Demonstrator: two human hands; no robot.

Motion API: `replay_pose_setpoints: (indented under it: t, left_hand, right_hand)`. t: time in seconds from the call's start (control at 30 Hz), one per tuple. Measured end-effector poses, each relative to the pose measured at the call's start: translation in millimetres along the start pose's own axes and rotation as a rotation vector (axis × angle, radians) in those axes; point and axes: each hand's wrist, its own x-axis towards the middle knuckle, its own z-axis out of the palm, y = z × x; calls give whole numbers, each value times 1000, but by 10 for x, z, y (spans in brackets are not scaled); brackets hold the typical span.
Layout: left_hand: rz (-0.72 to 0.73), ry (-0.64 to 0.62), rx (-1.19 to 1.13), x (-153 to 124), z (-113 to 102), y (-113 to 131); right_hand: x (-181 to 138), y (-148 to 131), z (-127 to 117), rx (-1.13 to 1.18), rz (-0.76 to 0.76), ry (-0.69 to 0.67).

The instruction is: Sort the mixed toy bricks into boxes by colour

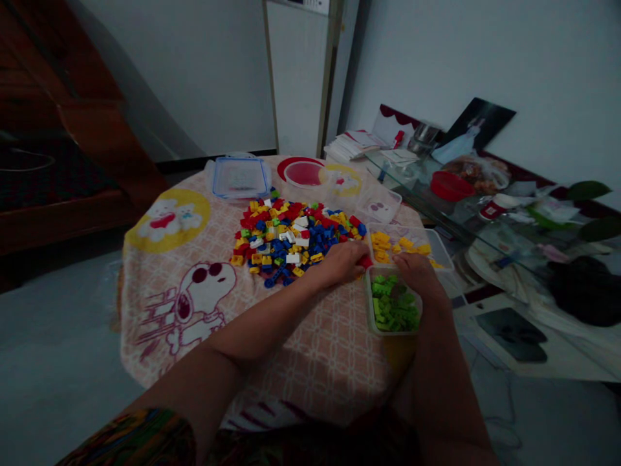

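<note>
My left hand point(345, 259) is at the right edge of a mixed pile of toy building bricks point(291, 236). Its fingers are closed on a red brick point(365, 261) beside the clear boxes. My right hand point(418, 273) reaches over the near edge of a clear plastic box holding yellow bricks point(381, 241). Those fingers look pinched together, and whatever they hold is hidden. Directly below, a smaller clear tub point(371, 317) is filled with green bricks point(392, 304); my right wrist passes over its right side.
A patterned cloth point(310, 349) covers the round table. At its back stand a blue-rimmed clear box point(241, 178), a round tub point(305, 173) and another clear container point(383, 206). To the right, a cluttered glass-topped table holds a red bowl point(451, 186).
</note>
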Motion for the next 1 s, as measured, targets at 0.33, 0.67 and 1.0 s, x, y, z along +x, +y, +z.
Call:
replay_pose_setpoints:
  t: [0.33,0.67,1.0]
  left_hand:
    - [-70,51,-48,13,19,-83]
    - [-95,242,-83,15,-164,-206]
    - [10,-173,137,-32,-187,56]
  right_hand:
    - [5,25,1,15,-19,-3]
    - [4,56,46,14,-29,30]
    - [-1,44,41,4,-34,32]
